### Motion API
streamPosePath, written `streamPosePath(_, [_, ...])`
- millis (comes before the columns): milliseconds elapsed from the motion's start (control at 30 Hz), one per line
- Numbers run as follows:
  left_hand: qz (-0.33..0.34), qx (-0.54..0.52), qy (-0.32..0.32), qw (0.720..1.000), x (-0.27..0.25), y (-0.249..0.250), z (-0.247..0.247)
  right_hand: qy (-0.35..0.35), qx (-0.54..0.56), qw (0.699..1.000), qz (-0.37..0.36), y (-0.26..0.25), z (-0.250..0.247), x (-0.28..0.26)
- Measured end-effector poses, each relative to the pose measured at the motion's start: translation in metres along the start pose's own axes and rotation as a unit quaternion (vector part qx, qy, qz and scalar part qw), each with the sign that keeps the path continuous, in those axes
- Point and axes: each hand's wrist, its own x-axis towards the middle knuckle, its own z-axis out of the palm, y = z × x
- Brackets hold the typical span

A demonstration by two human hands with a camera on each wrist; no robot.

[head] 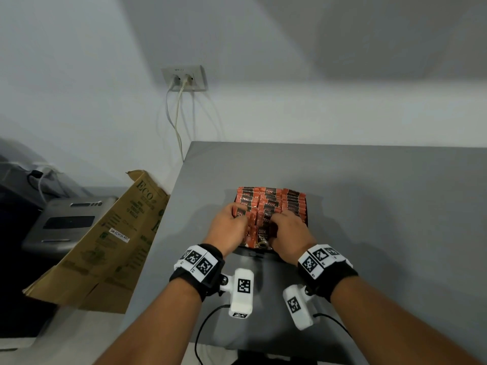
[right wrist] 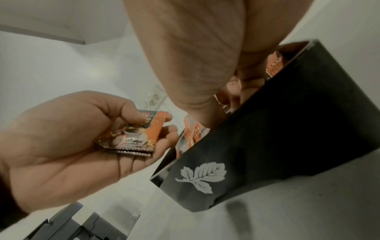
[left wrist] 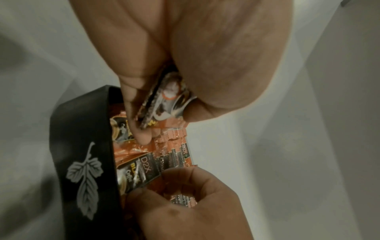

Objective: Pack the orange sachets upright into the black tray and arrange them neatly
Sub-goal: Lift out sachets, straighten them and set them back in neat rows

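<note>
The black tray (head: 263, 255) with a white leaf print (left wrist: 84, 175) stands on the grey table, packed with upright orange sachets (head: 274, 201) in rows. My left hand (head: 238, 214) hovers over the tray's near left corner and pinches a small stack of sachets (left wrist: 166, 99) between thumb and fingers; the same stack (right wrist: 133, 134) shows in the right wrist view. My right hand (head: 279, 222) is at the near right of the tray (right wrist: 287, 129), its fingers (right wrist: 236, 87) curled down among the sachets and its thumb (left wrist: 185, 178) closed against a bunch of them.
The grey table (head: 382, 206) has its left edge just left of the tray. Beyond it lie a flattened cardboard box (head: 105, 241) and a grey device (head: 68, 222). A wall socket (head: 184, 79) with hanging cables is behind. Bare tabletop lies right of the tray.
</note>
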Motion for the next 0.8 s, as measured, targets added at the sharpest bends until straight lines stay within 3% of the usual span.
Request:
streamPosePath(167, [0.012, -0.030, -0.041, 0.999, 0.000, 0.002, 0.005, 0.083, 0.100, 0.991, 0.009, 0.001, -0.019, 0.004])
streamPosePath(300, [0.046, -0.039, -0.083, 0.995, 0.002, 0.007, 0.013, 0.066, 0.231, 0.971, -0.011, -0.003, -0.040, 0.003])
streamPosePath(400, [0.037, -0.059, -0.084, 0.994, 0.003, 0.011, 0.020, 0.113, 0.230, 0.967, 0.009, 0.009, -0.051, 0.005])
streamPosePath(500, [0.013, -0.075, -0.035, 0.997, 0.008, 0.012, 0.019, 0.138, 0.234, 0.961, 0.048, 0.028, -0.065, 0.002])
streamPosePath(800, [0.022, 0.016, -0.029, 0.999, 0.008, 0.005, 0.021, 0.053, 0.113, 0.989, 0.084, 0.044, -0.032, -0.014])
